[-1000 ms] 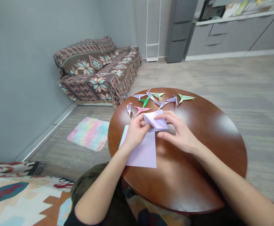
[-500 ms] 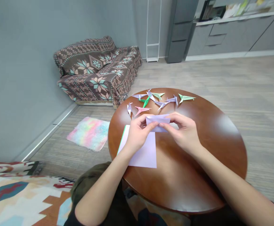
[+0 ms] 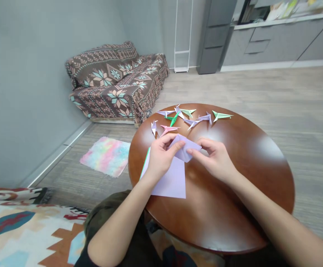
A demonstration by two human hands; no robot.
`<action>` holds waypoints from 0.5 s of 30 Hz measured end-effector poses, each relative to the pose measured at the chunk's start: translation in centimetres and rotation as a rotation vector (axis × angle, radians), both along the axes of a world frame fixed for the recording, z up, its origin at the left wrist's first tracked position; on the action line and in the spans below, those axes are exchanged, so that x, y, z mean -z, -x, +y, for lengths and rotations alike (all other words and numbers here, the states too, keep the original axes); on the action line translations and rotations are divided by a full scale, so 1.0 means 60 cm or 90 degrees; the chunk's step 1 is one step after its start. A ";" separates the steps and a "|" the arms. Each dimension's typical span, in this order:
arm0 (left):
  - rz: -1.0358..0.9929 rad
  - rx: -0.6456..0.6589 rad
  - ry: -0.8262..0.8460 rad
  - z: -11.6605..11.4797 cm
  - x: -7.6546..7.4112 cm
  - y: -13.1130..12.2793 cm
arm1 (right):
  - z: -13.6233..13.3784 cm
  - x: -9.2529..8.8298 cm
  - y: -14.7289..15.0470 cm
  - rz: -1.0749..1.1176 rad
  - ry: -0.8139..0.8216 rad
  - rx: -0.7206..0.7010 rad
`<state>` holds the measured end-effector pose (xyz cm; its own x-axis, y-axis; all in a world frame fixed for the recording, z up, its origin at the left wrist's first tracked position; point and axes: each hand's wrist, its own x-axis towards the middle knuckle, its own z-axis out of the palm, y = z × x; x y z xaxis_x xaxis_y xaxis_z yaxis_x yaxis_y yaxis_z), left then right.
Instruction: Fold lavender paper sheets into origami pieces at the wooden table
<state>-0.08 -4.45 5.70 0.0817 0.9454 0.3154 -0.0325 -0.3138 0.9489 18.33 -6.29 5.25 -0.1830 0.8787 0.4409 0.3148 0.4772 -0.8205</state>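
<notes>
Wooden worktop (image 3: 235, 211): left hand (image 3: 160, 159) and right hand (image 3: 215, 163) pinch folded lilac paper (image 3: 184, 149) over a loose lilac sheet (image 3: 172, 183); slack grip could spring the fold.

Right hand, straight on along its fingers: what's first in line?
The folded lilac paper, right at the fingertips of the right hand. They may already touch it; depth is unclear.

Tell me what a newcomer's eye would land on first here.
First come the left hand and right hand, pinching a lilac fold over a lilac sheet at the middle of a round wooden table. Just beyond them, small pointed paper models in lilac, green and pink lie along the table's far side. Off to the left stand out a patterned sofa and a pastel cloth on the floor.
</notes>
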 end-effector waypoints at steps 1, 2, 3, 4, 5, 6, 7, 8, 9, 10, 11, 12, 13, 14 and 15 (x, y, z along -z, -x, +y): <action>0.015 0.000 -0.006 -0.001 -0.002 0.000 | -0.001 -0.001 0.001 -0.008 0.002 -0.004; 0.028 0.005 -0.005 -0.003 -0.003 0.000 | -0.001 -0.001 0.001 -0.009 0.004 -0.007; 0.040 0.013 -0.001 -0.004 -0.005 0.000 | -0.001 -0.001 0.002 -0.006 0.005 -0.009; 0.049 0.020 0.004 -0.007 -0.007 -0.001 | -0.001 0.000 0.003 -0.001 0.006 -0.011; 0.057 0.026 0.007 -0.008 -0.008 -0.001 | -0.001 0.000 0.003 0.005 0.007 -0.012; 0.062 0.031 0.008 -0.010 -0.010 -0.002 | -0.001 0.001 0.003 0.010 0.008 -0.012; 0.066 0.034 0.008 -0.012 -0.010 -0.002 | -0.001 0.002 0.004 0.015 0.008 -0.011; 0.070 0.036 0.007 -0.012 -0.011 -0.002 | -0.001 0.002 0.004 0.019 0.010 -0.011; 0.073 0.036 0.006 -0.013 -0.011 -0.003 | -0.001 0.003 0.004 0.022 0.014 -0.011; 0.075 0.035 0.004 -0.013 -0.011 -0.002 | -0.001 0.004 0.004 0.025 0.017 -0.011; 0.077 0.034 0.002 -0.013 -0.011 -0.002 | -0.001 0.004 0.004 0.029 0.022 -0.012; 0.079 0.033 0.002 -0.013 -0.011 -0.002 | -0.001 0.005 0.004 0.033 0.027 -0.012; 0.079 0.032 0.003 -0.013 -0.011 -0.002 | -0.001 0.005 0.004 0.037 0.033 -0.013; 0.078 0.033 0.005 -0.012 -0.010 -0.002 | -0.001 0.006 0.004 0.041 0.039 -0.014; 0.075 0.034 0.008 -0.012 -0.010 -0.001 | -0.001 0.006 0.005 0.045 0.044 -0.015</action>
<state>0.01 -5.16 6.29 0.1677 0.9427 0.2885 0.0638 -0.3024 0.9510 18.06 -6.37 4.89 -0.1744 0.9033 0.3920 0.2451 0.4254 -0.8712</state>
